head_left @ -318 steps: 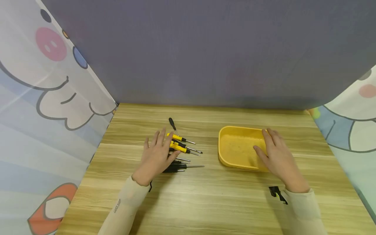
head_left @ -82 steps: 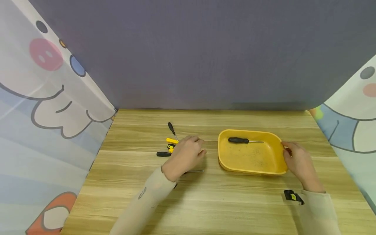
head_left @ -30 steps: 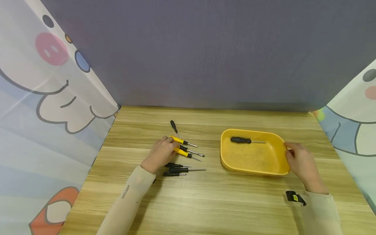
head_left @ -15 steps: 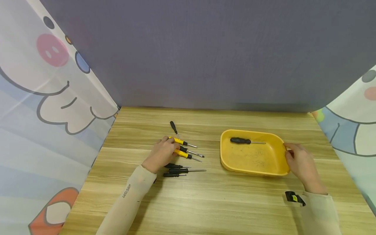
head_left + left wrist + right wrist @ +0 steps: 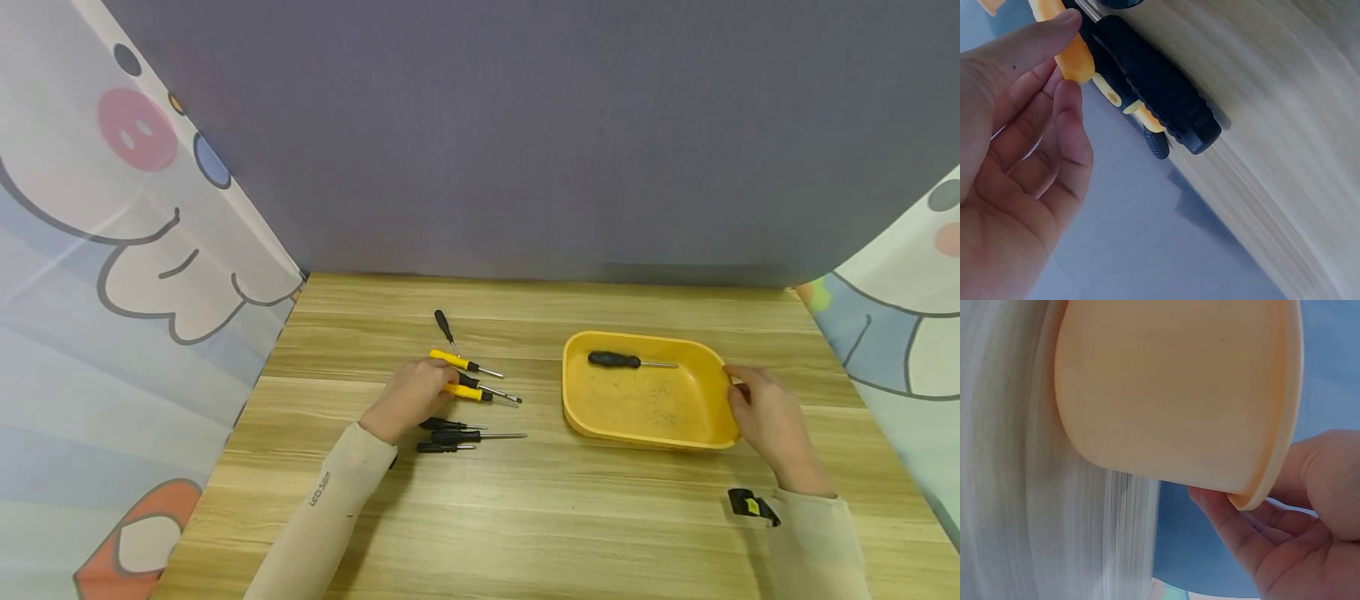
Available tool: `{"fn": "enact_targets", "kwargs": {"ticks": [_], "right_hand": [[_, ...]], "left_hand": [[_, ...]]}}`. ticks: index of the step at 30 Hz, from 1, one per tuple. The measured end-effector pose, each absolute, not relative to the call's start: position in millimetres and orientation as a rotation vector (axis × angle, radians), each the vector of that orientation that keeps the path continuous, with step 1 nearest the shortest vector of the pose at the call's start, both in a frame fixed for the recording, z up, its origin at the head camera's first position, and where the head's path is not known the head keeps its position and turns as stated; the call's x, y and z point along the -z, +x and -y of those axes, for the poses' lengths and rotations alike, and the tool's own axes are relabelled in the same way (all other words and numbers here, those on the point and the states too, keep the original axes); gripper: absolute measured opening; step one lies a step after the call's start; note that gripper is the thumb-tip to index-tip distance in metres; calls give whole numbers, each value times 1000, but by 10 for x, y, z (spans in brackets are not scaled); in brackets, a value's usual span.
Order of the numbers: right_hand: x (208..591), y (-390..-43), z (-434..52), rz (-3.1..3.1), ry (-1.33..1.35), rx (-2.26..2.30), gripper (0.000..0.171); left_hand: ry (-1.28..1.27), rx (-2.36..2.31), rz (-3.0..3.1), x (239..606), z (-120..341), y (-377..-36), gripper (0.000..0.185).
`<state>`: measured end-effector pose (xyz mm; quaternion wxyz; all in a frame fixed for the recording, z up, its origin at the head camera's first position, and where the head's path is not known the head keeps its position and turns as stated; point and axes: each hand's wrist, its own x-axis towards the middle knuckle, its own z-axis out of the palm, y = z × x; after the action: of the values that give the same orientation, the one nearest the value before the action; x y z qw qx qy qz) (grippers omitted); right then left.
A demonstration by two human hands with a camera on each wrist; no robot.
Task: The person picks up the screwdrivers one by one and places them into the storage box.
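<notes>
In the head view my left hand [image 5: 412, 397] pinches the handle of a yellow screwdriver [image 5: 468, 392] at the left-hand group of tools. The left wrist view shows thumb and fingertips on the end of that yellow handle [image 5: 1076, 59], a large black screwdriver handle [image 5: 1159, 84] beside it. My right hand [image 5: 771, 425] grips the right rim of a yellow plastic basin [image 5: 637, 408]; the right wrist view has fingers under that rim and the thumb partly hidden. Inside the basin, along its back side, lies a black-handled screwdriver [image 5: 613, 359].
Another yellow screwdriver [image 5: 450, 359] lies just behind the held one, and a small black one [image 5: 442, 323] farther back. Several black screwdrivers [image 5: 456, 436] lie nearer the front. A grey panel [image 5: 555, 150] stands behind the wooden table [image 5: 525, 517].
A black screwdriver has come into the basin since the earliest frame, and my right hand now grips its rim. My left hand went back to the tools; the yellow screwdriver's tip has just risen slightly.
</notes>
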<state>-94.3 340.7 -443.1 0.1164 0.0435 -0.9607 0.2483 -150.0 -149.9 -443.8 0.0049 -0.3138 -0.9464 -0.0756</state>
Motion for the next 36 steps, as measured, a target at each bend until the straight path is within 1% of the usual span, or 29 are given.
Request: {"fn": "enact_targets", "kwargs": {"ticks": [7, 14, 23, 36], "right_hand": [[4438, -953, -3412, 2805, 133, -722, 28], [4438, -953, -3409, 2804, 132, -724, 28], [4437, -962, -3412, 2803, 133, -731, 28], [4434, -967, -3419, 2798, 139, -737, 28]], "left_hand": [[-972, 320, 2962, 4411, 1495, -1510, 16], [-974, 353, 2924, 4387, 1471, -1507, 25], [-1009, 435, 2852, 4329, 1408, -1501, 21], [-1044, 482, 2879, 4065, 1074, -1548, 19]]}}
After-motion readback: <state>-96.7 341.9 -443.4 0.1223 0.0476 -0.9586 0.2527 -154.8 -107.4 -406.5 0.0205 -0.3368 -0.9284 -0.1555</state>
